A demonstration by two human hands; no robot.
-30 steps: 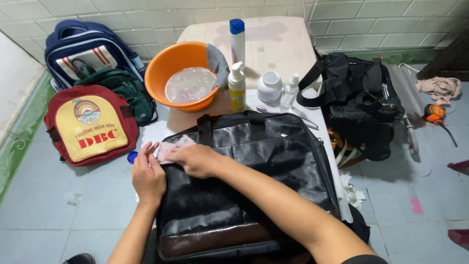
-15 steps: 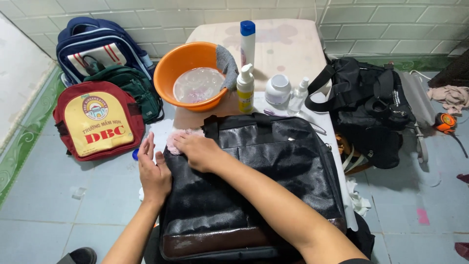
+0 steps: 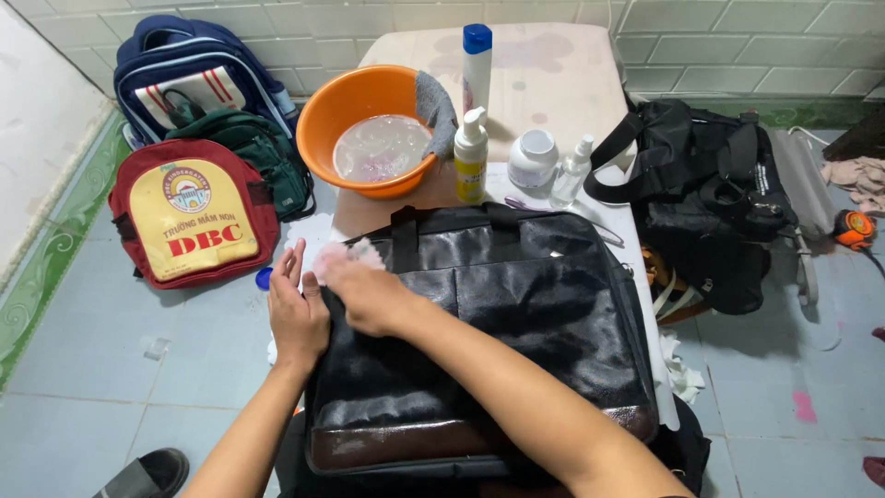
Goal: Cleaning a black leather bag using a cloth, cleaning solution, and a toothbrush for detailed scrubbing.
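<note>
A shiny black laptop bag [image 3: 498, 314] with a brown lower strip lies flat on a low table in front of me. My right hand [image 3: 364, 290] presses a small pink cloth [image 3: 346, 254] onto the bag's upper left corner. My left hand [image 3: 295, 314] rests flat against the bag's left edge, fingers together and extended, steadying it. Both forearms reach in from the bottom of the head view.
Behind the bag stand an orange basin [image 3: 369, 129] of soapy water with a grey cloth [image 3: 435, 111] on its rim, a yellow pump bottle [image 3: 470, 157], a tall white bottle [image 3: 477, 66], a white jar [image 3: 533, 159] and a small spray bottle [image 3: 572, 171]. Backpacks [image 3: 198, 212] lie left; a black bag [image 3: 710, 194] lies right.
My right hand has rubbed the pink cloth back and forth over the bag's upper left corner. The left hand stays on the bag's left edge. The view shifted slightly.
</note>
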